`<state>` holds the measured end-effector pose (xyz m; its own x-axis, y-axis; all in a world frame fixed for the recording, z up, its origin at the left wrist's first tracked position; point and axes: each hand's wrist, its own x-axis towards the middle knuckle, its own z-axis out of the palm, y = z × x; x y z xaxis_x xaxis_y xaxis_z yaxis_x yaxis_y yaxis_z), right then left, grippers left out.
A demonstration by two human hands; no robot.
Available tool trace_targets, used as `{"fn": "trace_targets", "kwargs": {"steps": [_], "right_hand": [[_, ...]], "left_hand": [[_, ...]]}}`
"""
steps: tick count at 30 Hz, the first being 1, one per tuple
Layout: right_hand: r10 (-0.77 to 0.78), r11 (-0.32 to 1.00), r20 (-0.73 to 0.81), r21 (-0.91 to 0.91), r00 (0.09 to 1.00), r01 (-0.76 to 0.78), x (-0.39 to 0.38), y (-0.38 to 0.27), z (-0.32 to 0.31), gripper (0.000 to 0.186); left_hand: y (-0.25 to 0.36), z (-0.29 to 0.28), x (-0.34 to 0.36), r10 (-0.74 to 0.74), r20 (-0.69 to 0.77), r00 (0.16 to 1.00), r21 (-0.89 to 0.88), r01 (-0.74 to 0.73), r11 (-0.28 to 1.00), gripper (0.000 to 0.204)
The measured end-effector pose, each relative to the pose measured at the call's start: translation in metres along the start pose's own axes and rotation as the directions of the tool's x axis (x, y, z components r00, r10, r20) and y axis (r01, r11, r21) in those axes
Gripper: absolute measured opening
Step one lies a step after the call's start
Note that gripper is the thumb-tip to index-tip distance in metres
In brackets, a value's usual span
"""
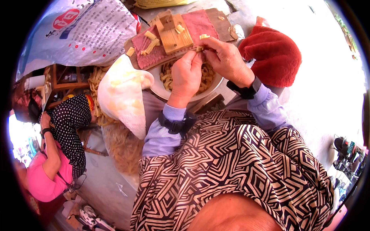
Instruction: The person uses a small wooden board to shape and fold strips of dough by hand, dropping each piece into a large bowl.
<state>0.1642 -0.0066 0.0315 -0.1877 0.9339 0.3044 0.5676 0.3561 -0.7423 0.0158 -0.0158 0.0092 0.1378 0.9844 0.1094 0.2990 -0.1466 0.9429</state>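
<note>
Close together above a white bowl (pixel 156 85), my left hand (pixel 185 73) and my right hand (pixel 227 57) pinch a small pale yellow strip (pixel 199 49) between their fingertips. Fingers hide most of that strip, and its exact kind is unclear. Many similar strips (pixel 206 79) fill the bowl, partly covered by my left hand. Just beyond my hands, a wooden block (pixel 174 38) rests on a pink cloth (pixel 198 24) spread over a board (pixel 220 24). Several loose strips (pixel 151 46) lie on the cloth and the block.
A white cloth (pixel 121 90) covers my left knee, a red cloth (pixel 269 54) my right. At the far left stands a large white printed sack (pixel 96 34). More strips (pixel 125 148) lie bagged beside my left leg. A co-worker in pink (pixel 48 173) is at the left.
</note>
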Motion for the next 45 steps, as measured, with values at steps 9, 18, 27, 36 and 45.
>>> {"fn": "trace_targets", "kwargs": {"steps": [9, 18, 27, 36, 45], "right_hand": [[-0.025, 0.996, 0.138, 0.085, 0.99, 0.013, -0.004, 0.006, -0.005, 0.026], [-0.208, 0.85, 0.103, -0.473, 0.973, 0.232, 0.003, 0.029, 0.004, 0.013], [0.192, 0.534, 0.223, 0.793, 0.956, -0.293, 0.02, 0.04, -0.031, 0.037], [0.18, 0.829, 0.564, 0.354, 0.806, -0.433, 0.044, 0.028, -0.028, 0.015], [0.174, 0.964, 0.28, 0.148, 0.944, -0.222, 0.067, 0.027, 0.006, 0.015]], "left_hand": [[-0.012, 0.007, -0.011, -0.01, 0.042, 0.999, -0.159, 0.016, 0.987, 0.024], [0.017, 0.003, -0.017, -0.512, 0.478, 0.714, -0.476, 0.701, 0.531, 0.02], [0.009, -0.022, 0.0, -0.238, 0.699, 0.674, -0.529, 0.712, 0.462, 0.027], [-0.005, -0.053, 0.035, -0.353, 0.451, 0.819, -0.27, 0.503, 0.821, 0.018], [-0.033, -0.064, 0.064, -0.357, 0.168, 0.919, -0.227, 0.389, 0.893, 0.01]]}}
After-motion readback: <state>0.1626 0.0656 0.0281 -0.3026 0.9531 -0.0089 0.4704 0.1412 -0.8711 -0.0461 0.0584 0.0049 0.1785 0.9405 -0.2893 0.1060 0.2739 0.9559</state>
